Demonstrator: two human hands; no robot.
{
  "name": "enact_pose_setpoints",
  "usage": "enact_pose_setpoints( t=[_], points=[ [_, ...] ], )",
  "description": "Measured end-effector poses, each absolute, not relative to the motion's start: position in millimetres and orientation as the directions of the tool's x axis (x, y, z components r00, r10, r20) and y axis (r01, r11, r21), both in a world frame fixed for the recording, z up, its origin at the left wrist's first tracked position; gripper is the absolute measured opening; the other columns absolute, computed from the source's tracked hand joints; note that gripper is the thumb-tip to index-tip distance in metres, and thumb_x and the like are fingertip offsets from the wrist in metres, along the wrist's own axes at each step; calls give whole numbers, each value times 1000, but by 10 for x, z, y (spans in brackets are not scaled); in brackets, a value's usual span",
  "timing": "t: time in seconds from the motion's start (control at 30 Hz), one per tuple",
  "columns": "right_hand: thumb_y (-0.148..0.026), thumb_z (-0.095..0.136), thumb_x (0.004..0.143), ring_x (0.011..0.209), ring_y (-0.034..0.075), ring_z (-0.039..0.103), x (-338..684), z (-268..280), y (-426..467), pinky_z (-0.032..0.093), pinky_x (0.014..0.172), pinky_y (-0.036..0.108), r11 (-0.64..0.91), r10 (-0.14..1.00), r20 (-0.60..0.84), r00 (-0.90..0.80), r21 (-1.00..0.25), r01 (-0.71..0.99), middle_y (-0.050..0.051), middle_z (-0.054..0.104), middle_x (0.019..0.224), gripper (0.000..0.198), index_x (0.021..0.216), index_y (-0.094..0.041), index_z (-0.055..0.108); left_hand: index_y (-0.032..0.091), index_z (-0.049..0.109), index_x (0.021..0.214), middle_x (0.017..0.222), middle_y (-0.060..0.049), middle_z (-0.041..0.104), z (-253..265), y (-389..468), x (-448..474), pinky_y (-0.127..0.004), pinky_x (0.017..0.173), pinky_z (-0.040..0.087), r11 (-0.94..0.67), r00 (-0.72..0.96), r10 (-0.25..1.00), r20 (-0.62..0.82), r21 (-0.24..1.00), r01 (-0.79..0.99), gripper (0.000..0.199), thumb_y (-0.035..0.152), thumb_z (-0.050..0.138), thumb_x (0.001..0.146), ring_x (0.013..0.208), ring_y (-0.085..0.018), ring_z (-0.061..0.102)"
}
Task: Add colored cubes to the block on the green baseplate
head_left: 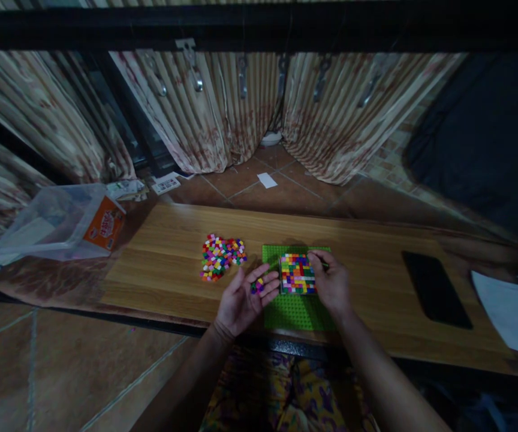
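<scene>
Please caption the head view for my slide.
Left hand holding small colourful bricks, right hand at a rectangular multicoloured brick block on a green studded baseplate.

No text can be read for certain: the orange label (105,223) on the end of the clear plastic bin (61,245) carries large white lettering, apparently Chinese characters, with a smaller line of print near its bottom edge, all too blurred to make out. On the floor near the bin, a white sheet (166,183) shows dark, blocky printing, also too small to decipher.
</scene>
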State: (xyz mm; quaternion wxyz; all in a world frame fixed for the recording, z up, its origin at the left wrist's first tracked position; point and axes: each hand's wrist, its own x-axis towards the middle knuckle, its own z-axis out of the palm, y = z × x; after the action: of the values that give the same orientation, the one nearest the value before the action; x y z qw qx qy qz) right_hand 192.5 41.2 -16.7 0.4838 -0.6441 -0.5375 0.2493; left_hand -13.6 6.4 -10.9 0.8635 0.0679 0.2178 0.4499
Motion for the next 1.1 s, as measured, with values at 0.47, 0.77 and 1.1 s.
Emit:
enact_pose_setpoints(
  t=[0.47, 0.77, 1.1],
  points=[
    [-29, 46, 91, 98, 21, 55, 1554, 145, -86, 44, 88, 37, 318, 826, 557, 83, -583, 748, 8, 64, 100, 24, 101, -21, 66, 9, 55, 119, 124, -17, 58, -127, 52, -152, -36, 99, 39, 528, 457, 844, -280, 279, -803, 58, 55, 38, 88, 111, -24, 57],
    [-17, 46, 90, 90, 22, 51, 1099, 170, 10, 42, 82, 36, 443, 880, 335, -337, -322, 836, 7, 63, 94, 27, 109, -22, 64, 9, 54, 122, 108, -13, 66, -147, 45, -177, -30, 87, 46, 521, 477, 851, -221, 229, -822, 60, 55, 33, 90, 93, -19, 64],
    [-19, 48, 90, 89, 23, 48, 1058, 108, 78, 38, 80, 37, 439, 882, 287, -373, -217, 872, 6, 62, 95, 17, 90, -22, 64, 8, 52, 126, 104, -12, 67, -153, 54, -181, -30, 86, 46, 520, 474, 848, -235, 203, -830, 62, 55, 32, 90, 87, -17, 64]
  ],
)
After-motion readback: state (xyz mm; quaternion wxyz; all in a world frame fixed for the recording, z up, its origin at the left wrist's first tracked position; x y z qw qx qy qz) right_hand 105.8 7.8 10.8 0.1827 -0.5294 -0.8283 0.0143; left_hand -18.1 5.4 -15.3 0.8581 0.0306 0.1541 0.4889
